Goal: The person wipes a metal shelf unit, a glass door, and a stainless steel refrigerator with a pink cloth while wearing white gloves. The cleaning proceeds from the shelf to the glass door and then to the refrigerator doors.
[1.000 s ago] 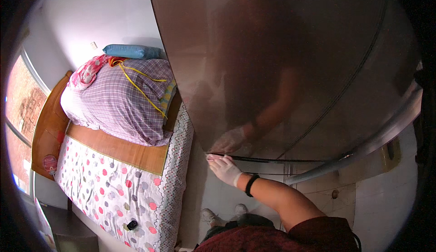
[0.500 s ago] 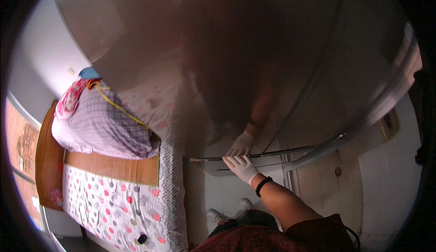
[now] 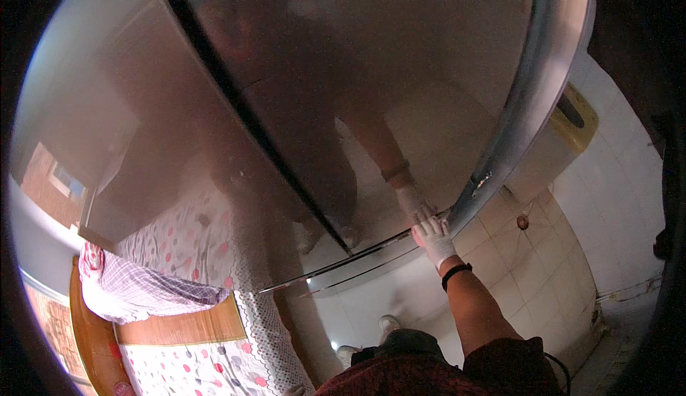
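My right hand point(image 3: 432, 237), in a thin white glove, reaches forward to a large glossy dark panel point(image 3: 400, 103). Its fingers are stretched out against the panel near the lower edge strip point(image 3: 379, 244), close to the metal side edge point(image 3: 511, 121). The glove and forearm are mirrored in the shiny surface. A black band circles my right wrist. A dark seam point(image 3: 243, 99) runs down the glossy front to the left of the hand. My left hand does not show.
At the left, a bed point(image 3: 200, 364) has a dotted sheet, a wooden headboard point(image 3: 93, 324) and a checked cloth point(image 3: 153, 289). A yellowish container point(image 3: 575, 121) stands at the right, beyond the metal edge. A round floor drain point(image 3: 522, 222) lies in the tiles. My shoes point(image 3: 389, 322) show below.
My right hand has moved right along the panel's lower edge, toward the metal side edge. The view has shifted, and the dark seam now crosses the panel left of the hand.
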Motion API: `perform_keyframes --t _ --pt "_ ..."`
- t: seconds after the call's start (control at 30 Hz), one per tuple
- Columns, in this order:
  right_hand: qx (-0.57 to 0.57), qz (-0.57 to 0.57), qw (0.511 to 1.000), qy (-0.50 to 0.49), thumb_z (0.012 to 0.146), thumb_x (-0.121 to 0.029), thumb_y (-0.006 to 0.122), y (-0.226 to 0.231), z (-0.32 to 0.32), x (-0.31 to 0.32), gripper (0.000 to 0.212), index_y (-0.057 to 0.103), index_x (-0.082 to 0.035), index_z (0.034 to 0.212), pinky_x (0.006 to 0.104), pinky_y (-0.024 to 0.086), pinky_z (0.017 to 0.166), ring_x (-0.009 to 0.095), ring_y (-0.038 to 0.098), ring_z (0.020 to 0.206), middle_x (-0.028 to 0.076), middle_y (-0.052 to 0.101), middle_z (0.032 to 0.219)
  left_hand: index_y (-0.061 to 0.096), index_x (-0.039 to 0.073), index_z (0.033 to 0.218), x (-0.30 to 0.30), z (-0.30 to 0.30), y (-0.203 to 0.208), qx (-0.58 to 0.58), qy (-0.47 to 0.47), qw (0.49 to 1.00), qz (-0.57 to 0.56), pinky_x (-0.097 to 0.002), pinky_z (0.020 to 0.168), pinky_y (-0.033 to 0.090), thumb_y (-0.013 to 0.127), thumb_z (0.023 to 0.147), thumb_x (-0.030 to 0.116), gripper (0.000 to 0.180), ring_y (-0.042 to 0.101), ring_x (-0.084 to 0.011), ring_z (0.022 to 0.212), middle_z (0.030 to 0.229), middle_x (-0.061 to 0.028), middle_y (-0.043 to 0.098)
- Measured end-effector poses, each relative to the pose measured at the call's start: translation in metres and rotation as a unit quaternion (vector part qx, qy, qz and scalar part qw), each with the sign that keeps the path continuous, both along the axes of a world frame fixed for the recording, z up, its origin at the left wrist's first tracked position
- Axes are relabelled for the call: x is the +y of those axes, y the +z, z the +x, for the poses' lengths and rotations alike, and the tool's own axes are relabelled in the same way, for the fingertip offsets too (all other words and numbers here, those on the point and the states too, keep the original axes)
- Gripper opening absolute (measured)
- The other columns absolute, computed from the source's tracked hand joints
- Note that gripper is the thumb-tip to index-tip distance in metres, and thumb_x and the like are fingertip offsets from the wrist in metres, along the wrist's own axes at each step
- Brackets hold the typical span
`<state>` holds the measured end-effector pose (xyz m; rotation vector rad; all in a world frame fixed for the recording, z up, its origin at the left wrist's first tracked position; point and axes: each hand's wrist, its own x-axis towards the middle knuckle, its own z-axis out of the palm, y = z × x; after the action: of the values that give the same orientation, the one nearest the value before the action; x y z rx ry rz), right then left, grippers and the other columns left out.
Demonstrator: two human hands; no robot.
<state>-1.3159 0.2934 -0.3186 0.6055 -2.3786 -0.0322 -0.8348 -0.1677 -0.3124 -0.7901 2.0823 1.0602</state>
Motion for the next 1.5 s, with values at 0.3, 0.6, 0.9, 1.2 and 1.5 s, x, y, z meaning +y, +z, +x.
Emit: perform_keyframes --t 0.3,0.6,0.9,1.2,1.5 --pt "-0.169 -0.126 0.97 -0.118 0.087 -0.019 0.069 0.005 0.011 0.011 0.034 0.058 -0.02 0.12 0.0498 0.04 0.108 0.025 0.049 0.13 0.001 0.057 0.127 0.064 0.008 0.137 0.029 0.0 -0.031 -0.009 0.02 1.0 0.007 -0.0391 0.114 0.041 0.055 0.1 0.046 0.054 0.056 -0.031 0.134 0.141 -0.0158 0.063" --pt "-0.33 -0.02 0.934 -0.133 0.091 -0.023 0.063 -0.015 -0.026 0.03 0.026 0.068 -0.011 0.114 0.0479 0.042 0.111 0.035 0.051 0.131 0.015 0.061 0.129 0.067 0.007 0.134 0.128 0.143 -0.083 0.019 0.204 0.978 -0.032 -0.0371 0.115 0.04 0.057 0.099 0.046 0.053 0.056 -0.0302 0.134 0.138 -0.0149 0.065" --pt "-0.428 0.058 0.874 -0.224 0.107 -0.016 0.045 0.077 -0.019 -0.015 0.033 0.061 -0.004 0.134 0.0463 0.054 0.102 0.033 0.056 0.13 0.019 0.056 0.142 0.066 0.009 0.135 0.255 0.235 -0.083 -0.049 0.378 0.924 -0.023 -0.0406 0.109 0.045 0.055 0.098 0.047 0.054 0.061 -0.0352 0.126 0.133 -0.0184 0.067" --pt "-0.305 0.649 0.697 -0.001 0.096 -0.044 0.062 -0.015 0.03 -0.042 0.044 0.07 -0.017 0.129 0.0387 0.046 0.104 0.022 0.052 0.137 0.007 0.063 0.14 0.068 0.008 0.131 0.435 0.288 -0.113 -0.012 0.546 0.837 0.027 -0.0421 0.103 0.047 0.053 0.099 0.046 0.051 0.062 -0.0359 0.122 0.13 -0.0187 0.068" --pt "-0.612 0.263 0.7 0.259 0.079 -0.008 0.073 0.023 0.271 -0.082 0.016 0.064 -0.008 0.093 0.0475 0.055 0.096 0.033 0.068 0.109 0.015 0.064 0.105 0.069 0.008 0.128 0.599 0.371 -0.135 0.011 0.625 0.777 0.069 -0.0435 0.098 0.049 0.052 0.1 0.044 0.049 0.064 -0.0366 0.117 0.126 -0.019 0.069"
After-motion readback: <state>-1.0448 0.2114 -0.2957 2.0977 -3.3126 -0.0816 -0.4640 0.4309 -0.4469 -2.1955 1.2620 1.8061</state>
